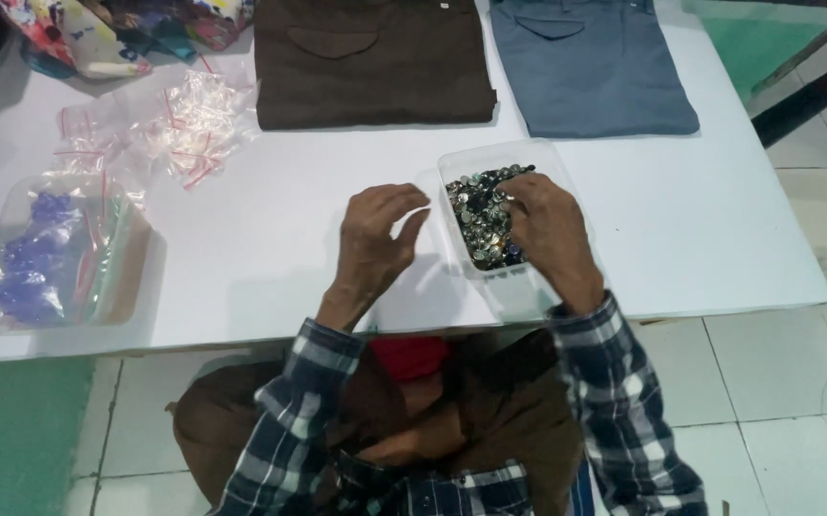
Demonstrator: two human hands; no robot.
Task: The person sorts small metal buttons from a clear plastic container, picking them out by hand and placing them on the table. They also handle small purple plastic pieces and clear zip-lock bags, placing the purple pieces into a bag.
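Note:
A clear plastic tub (490, 158) full of dark and shiny buttons (478, 215) stands on the low white table (270, 258). My right hand (549, 229) rests inside the tub with its fingers down among the buttons. My left hand (380, 234) hovers just left of the tub, fingers curled and held together as if pinching something too small to make out. Both arms wear blue plaid sleeves.
Folded brown trousers (370, 62) and folded blue-grey trousers (590, 67) lie at the table's back. A heap of small clear zip bags (170, 129) sits at the back left. A clear tray with blue buttons (36, 263) stands at the left. Colourful cloth (98, 29) lies in the far corner.

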